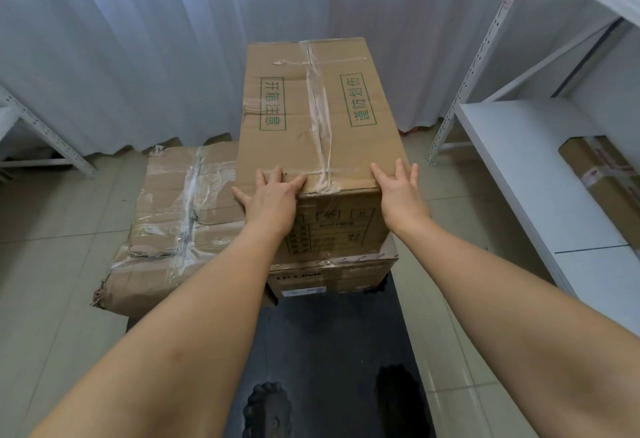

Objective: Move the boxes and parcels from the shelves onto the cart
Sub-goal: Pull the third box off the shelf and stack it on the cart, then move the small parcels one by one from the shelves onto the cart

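Tall cardboard box (318,115), green printed characters on top, sits on a flatter TP-LINK carton (332,276) on the dark cart deck (329,351). Left hand (272,195) and right hand (401,192) lie flat, fingers spread, on its near top edge. Tape-wrapped box (180,223) just beside, left. White shelf (512,160) at right holds another carton (602,181).
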